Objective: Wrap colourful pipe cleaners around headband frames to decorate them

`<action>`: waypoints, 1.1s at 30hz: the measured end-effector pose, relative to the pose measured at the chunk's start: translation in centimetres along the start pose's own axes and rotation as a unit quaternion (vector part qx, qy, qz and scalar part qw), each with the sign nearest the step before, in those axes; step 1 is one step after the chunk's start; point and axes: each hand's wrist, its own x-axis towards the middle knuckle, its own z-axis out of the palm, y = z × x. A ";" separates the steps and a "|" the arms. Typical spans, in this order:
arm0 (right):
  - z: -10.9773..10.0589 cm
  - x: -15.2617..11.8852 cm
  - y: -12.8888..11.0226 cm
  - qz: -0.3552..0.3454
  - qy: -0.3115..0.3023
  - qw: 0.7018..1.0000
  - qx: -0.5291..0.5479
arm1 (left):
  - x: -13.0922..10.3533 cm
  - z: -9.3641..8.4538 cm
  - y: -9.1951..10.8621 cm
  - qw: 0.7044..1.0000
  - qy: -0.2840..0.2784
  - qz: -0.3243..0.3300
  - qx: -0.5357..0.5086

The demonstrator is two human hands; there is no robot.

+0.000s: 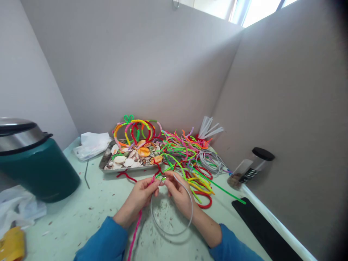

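Note:
My left hand (144, 192) and my right hand (178, 190) meet near the middle of the table. Between them they hold a thin grey wire ring (171, 234), which hangs down in a loop and rises past my right fingers. The fingers of both hands are pinched together at the top of the ring. A pink pipe cleaner (135, 232) runs from my left fingers down under that hand to the front edge. Just beyond my fingertips lie red and green pipe cleaners. What exactly is between the fingertips is too small to make out.
Behind my hands, a metal tray (130, 169) holds shells, with colourful rings (138, 121) on top. Right of it lie a heap of pipe cleaners (185, 145) and grey wire coils (213, 162). A teal container (40, 170) stands left; a black-lidded jar (251, 167) and black strip (263, 228) are right.

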 end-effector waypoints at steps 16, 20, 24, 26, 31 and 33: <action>-0.7 0.7 0.7 0.069 0.058 0.989 0.118 | 0.3 -0.1 -1.2 0.992 -0.024 0.035 0.119; -0.5 0.9 0.6 0.092 0.060 0.985 0.133 | 0.3 0.1 -1.0 0.992 -0.013 0.057 0.112; -0.6 0.9 0.6 0.093 0.050 0.984 0.146 | 0.4 0.0 -1.1 0.995 -0.003 0.040 0.088; -0.8 0.8 0.6 0.091 0.038 0.983 0.156 | 0.4 -0.1 -1.3 0.996 -0.005 0.034 0.084; -0.7 0.7 0.9 0.103 0.020 0.981 0.164 | 0.3 0.0 -1.4 0.996 -0.006 0.032 0.080; -0.5 0.5 1.0 0.110 0.004 0.980 0.167 | 0.2 0.1 -1.4 0.995 -0.018 0.039 0.085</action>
